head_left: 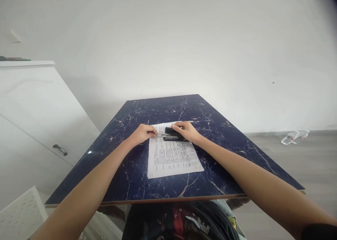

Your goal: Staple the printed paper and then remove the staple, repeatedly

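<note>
Printed sheets of paper (173,159) lie on the dark blue marbled table, text facing up. Over their upper part is a black stapler (172,136), pointing left, with its top arm raised a little from its base. My right hand (185,129) is closed around the stapler's rear end, thumb on top. From the stapler's front a slim silver metal piece (161,135) sticks out to the left. My left hand (144,132) pinches the end of that piece between thumb and fingers. Whether it is a staple strip or the stapler's slide is too small to tell.
The table (126,184) stands near a plain wall (168,50). To the left is a white cabinet (39,110) with a dark handle (60,150). A clear plastic item (291,137) lies on the floor at the right. A white perforated object (23,212) sits at lower left.
</note>
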`<state>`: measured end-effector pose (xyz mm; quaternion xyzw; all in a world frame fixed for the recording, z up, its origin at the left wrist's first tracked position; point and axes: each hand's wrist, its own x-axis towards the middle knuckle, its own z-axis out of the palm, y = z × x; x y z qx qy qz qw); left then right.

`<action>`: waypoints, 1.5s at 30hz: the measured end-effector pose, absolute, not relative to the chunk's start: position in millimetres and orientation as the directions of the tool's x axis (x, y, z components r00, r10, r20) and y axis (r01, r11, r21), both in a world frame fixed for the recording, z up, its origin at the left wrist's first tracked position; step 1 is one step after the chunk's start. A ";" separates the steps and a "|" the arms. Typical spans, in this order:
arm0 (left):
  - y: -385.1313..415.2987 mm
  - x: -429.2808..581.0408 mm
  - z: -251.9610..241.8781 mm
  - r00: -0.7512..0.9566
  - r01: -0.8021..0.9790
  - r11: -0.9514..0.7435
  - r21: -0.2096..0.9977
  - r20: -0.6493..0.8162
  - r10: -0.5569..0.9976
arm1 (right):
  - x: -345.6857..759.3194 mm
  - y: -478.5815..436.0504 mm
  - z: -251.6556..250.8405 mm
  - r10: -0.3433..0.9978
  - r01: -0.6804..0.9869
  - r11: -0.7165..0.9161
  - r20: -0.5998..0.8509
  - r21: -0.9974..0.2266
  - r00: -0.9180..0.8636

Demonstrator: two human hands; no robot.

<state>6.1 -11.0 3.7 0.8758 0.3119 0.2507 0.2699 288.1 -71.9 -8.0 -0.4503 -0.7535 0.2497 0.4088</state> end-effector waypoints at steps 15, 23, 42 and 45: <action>-24.2 37.9 -2.0 0.685 0.319 -0.647 0.693 0.303 0.662 | 282.6 -68.7 -15.7 0.935 0.394 0.355 0.322 -0.848 -0.151; -24.9 44.6 -10.9 0.650 0.266 -0.615 0.742 0.333 0.683 | 282.1 -68.5 -16.8 0.950 0.277 0.308 0.281 -0.910 -0.134; -8.0 23.6 -8.1 0.345 0.670 -0.522 0.528 0.402 0.848 | 290.3 -71.8 5.5 0.750 0.588 0.662 0.395 -0.465 -0.531; -1.8 13.5 -17.4 0.235 0.801 -0.384 0.460 0.350 0.907 | 289.0 -74.5 7.6 0.765 0.634 0.643 0.342 -0.429 -0.545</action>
